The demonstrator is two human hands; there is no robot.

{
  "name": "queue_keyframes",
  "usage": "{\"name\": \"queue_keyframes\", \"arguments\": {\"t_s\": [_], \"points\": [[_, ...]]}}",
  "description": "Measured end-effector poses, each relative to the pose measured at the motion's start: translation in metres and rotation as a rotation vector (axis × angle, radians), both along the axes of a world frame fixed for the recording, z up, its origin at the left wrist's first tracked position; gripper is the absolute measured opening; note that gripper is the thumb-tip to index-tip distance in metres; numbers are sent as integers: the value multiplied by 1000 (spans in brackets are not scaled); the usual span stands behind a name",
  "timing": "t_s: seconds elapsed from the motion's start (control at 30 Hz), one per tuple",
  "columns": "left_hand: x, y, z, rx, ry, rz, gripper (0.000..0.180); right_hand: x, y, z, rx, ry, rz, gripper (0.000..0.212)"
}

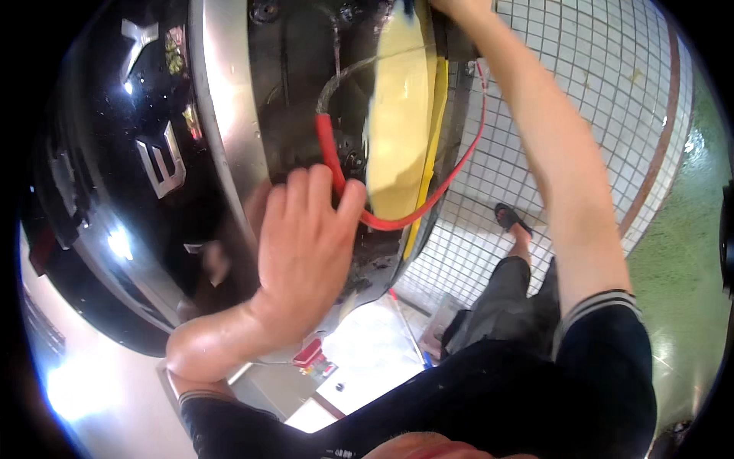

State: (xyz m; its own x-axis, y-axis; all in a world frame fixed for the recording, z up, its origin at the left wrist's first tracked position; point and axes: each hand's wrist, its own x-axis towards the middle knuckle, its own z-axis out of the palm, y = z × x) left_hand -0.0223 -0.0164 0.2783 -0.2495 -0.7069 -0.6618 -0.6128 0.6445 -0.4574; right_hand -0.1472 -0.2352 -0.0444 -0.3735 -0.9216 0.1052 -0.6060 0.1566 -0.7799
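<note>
My left hand (302, 241) is by the back of a black car, fingers bent, with a red hose (451, 183) passing between its thumb and forefinger. The hose bends round below a long pale-yellow patch (399, 122) on the bumper (294, 84), and its thinner stretch runs up beside my right forearm. A greyish loop continues from its thick end across the patch. My right hand (461, 8) is cut off by the upper edge, past the patch; its fingers are hidden. A small dark-blue thing shows at the patch's top.
Chrome lettering (160, 161) and a bright trim strip (229, 92) mark the car's rear at left. White tiles (604, 92) cover the floor, with green floor (680, 245) beyond. My sandalled foot (511, 218) stands there. A red container (310, 353) lies low, near a thin pole (407, 329).
</note>
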Motion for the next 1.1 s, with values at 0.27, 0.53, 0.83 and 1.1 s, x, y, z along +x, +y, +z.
{"name": "queue_keyframes", "arguments": {"t_s": [0.27, 0.53, 0.83, 1.1], "points": [[1, -21, -17, -113, 126, -21, 36, -77, 176, -20, -42, -1144, -333, 94], [-7, -20, -38, -213, 112, -191, 35, -43, 298, 22, 0, -1325, 226, 61], [-8, -13, -109, -218, 353, 439, 78, -1, 341, 49, -34, -1177, 318, 76], [34, -48, -221, -470, 237, -242, 111, -49, 337, 46, -95, -1086, 456, 75]]}}
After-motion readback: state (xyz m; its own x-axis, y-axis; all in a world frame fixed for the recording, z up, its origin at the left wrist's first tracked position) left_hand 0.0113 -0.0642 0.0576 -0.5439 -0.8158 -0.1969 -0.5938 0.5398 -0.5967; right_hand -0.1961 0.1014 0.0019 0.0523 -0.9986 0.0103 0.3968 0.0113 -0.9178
